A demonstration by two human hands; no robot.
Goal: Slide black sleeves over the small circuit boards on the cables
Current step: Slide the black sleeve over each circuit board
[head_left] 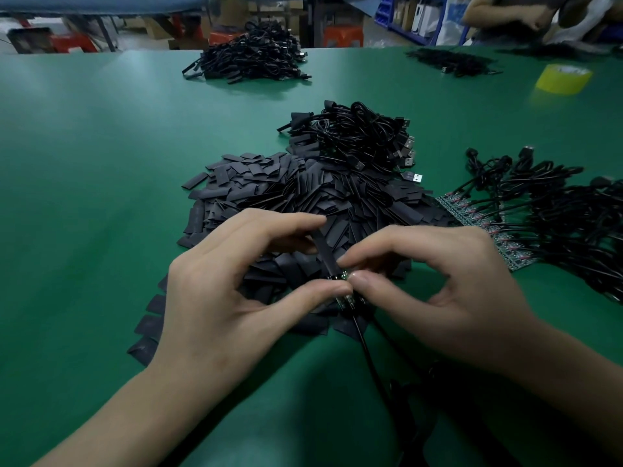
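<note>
One sleeve (324, 252) going on now: left hand (215, 291) pinches it, right hand (448, 291) pinches the circuit board (344, 275) at its mouth, barely entered, over the sleeve pile (286, 190); many bare boards (478, 224) waiting, plenty left

Factory assembly floor, long green work mat (101, 156), heaps of black cables (251, 55) and sleeves (269, 187), blue parts bins (391, 8), orange stools (344, 35), another worker's arm (505, 11)
</note>
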